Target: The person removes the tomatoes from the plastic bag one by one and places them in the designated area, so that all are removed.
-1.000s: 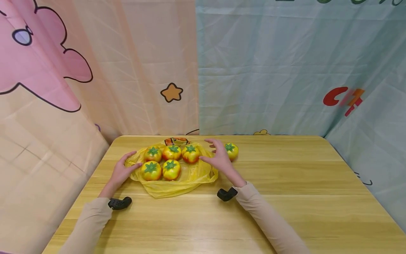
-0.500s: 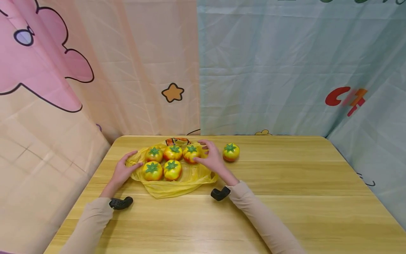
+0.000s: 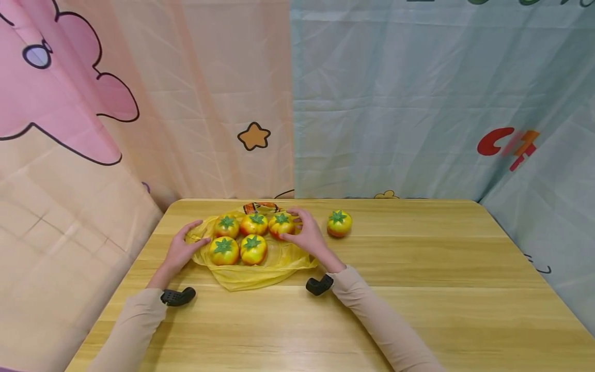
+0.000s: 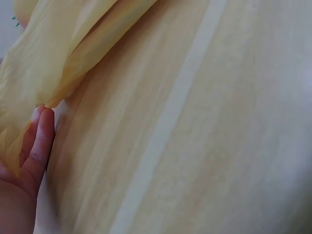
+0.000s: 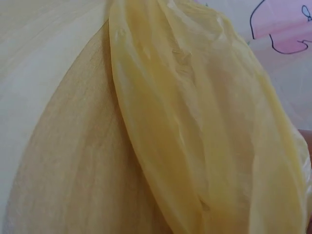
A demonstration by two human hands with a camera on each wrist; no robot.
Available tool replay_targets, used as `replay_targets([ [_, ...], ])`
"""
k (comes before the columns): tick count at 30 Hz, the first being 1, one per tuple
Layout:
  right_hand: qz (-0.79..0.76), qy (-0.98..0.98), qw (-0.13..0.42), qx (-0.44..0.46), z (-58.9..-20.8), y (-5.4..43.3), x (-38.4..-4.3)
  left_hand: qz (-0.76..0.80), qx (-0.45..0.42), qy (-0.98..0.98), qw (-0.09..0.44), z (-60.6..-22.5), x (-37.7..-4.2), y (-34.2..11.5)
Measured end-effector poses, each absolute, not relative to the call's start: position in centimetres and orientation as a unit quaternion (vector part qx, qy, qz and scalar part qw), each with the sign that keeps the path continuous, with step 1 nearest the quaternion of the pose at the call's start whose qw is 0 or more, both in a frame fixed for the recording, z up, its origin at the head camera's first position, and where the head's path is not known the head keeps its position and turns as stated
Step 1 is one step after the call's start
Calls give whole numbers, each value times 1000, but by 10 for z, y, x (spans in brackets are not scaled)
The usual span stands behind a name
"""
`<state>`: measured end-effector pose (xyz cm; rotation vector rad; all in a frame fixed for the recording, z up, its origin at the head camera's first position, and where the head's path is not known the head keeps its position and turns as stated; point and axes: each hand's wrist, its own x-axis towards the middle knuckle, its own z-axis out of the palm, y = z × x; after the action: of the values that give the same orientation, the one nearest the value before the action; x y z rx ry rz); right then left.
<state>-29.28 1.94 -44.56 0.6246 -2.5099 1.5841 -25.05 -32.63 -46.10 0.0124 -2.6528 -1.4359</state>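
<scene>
A thin yellow plastic bag (image 3: 246,276) lies spread on the table with several yellow-red tomatoes on or in it. At its left edge rests my left hand (image 3: 178,250), thumb and fingers apart. The left wrist view shows straight fingers (image 4: 43,134) against the bag film (image 4: 36,58). My right hand (image 3: 310,238) curls thumb and fingers round the rightmost tomato (image 3: 280,226) on the bag. Bag film (image 5: 195,117) fills much of the right wrist view and hides most of that hand. One more tomato (image 3: 339,223) sits on the table, right of the bag.
The wooden table (image 3: 418,310) extends right and toward the front. Printed curtains (image 3: 372,103) hang behind it and along both sides. A printed orange-red label (image 3: 261,207) shows at the bag's far edge.
My right hand has moved left, away from the lone tomato, to the rightmost tomato on the bag. The left hand and the tomatoes have stayed in place.
</scene>
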Motion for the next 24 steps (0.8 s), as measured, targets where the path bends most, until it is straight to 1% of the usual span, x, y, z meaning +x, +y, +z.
replay_targets([
  [6,516,-830,55,202,-446,18,-293,-489,-1,-870,72,-462,-248,-324],
  [16,513,-835,54,195,-449,16,-293,-483,2,-874,48,-459,-250,-327],
  [24,507,-838,57,193,-451,15,-293,-479,-1,-877,49,-459,-249,-327],
])
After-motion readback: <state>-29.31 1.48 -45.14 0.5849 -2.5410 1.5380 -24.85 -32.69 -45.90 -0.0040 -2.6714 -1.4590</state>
